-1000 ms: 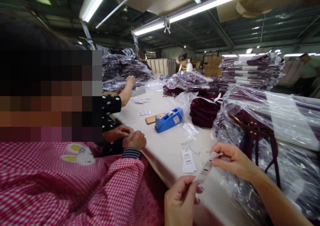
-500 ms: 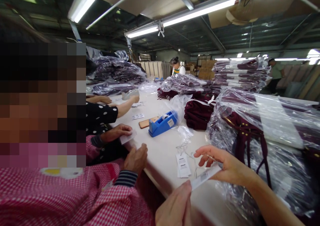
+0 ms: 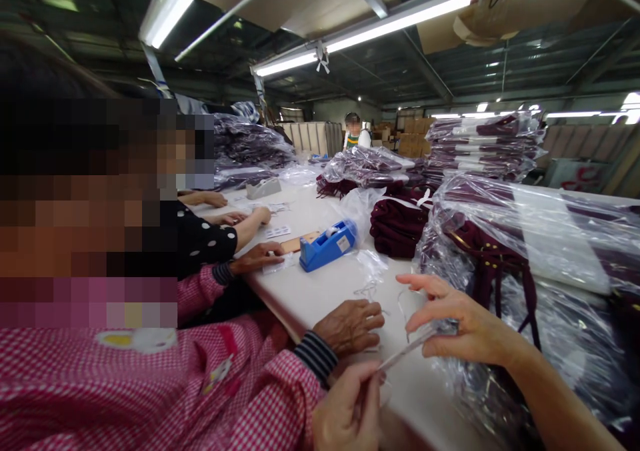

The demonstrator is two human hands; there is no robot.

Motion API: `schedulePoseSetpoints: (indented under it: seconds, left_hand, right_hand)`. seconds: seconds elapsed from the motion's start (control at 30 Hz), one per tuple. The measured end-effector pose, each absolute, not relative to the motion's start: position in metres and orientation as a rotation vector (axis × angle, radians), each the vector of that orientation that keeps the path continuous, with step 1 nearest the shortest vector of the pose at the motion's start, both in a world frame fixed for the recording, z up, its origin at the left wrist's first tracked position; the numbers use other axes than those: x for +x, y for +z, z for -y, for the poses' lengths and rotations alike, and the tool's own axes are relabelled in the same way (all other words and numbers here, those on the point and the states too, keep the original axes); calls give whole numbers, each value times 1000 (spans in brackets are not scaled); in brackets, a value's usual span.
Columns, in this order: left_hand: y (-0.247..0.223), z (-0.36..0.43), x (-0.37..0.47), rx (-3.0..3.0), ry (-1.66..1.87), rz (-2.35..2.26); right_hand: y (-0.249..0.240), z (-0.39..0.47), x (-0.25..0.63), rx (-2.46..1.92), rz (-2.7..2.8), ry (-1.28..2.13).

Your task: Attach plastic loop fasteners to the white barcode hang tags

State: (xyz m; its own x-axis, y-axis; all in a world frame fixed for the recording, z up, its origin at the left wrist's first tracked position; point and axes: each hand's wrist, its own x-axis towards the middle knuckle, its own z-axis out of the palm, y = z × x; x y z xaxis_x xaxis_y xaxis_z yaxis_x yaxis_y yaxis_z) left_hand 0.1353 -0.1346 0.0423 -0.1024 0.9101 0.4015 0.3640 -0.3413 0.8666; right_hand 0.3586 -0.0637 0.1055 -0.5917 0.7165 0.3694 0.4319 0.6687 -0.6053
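Note:
A narrow white tag (image 3: 407, 350) is stretched between my two hands, seen nearly edge-on. My left hand (image 3: 347, 404), low in the view, pinches its near end between thumb and fingers. The far end is between the thumb and fingers of my right hand (image 3: 463, 324), whose index finger is extended. A thin string loop (image 3: 401, 304) hangs beside the right fingertips. Just left of the tag, a co-worker's hand (image 3: 350, 326) with a striped cuff lies over the spot where hang tags lay; their strings (image 3: 370, 290) show beyond it.
A blue tape dispenser (image 3: 327, 246) stands mid-table beside a phone (image 3: 300, 241). Bagged maroon garments (image 3: 550, 238) are heaped close on the right, with folded maroon garments (image 3: 400, 226) behind. A co-worker in a pink checked top (image 3: 240, 378) sits close on the left.
The co-worker's near hand has reached right across the hang tags, and their other hand has put a small paper down by the phone. My tag has turned more edge-on; my right hand has risen slightly.

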Motion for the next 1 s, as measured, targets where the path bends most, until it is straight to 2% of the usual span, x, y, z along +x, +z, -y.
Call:
schedulePoseSetpoints:
  seconds: [0.13, 0.33, 0.53, 0.73, 1.0]
  left_hand:
    - [51, 134, 137, 1344, 1299, -1362]
    - [55, 132, 134, 1015, 1230, -1229]
    - [46, 130, 137, 789, 1247, -1105]
    - [43, 130, 138, 744, 1211, -1090]
    - [43, 132, 139, 739, 1174, -1052]
  right_hand:
    - [108, 65, 351, -834, 2301, 591]
    - [89, 65, 339, -1084, 2062, 1039]
    - [76, 56, 340, -1008, 1814, 1343]
    - [77, 57, 340, -1006, 1763, 1465]
    - [73, 57, 340, -988, 1770, 1445]
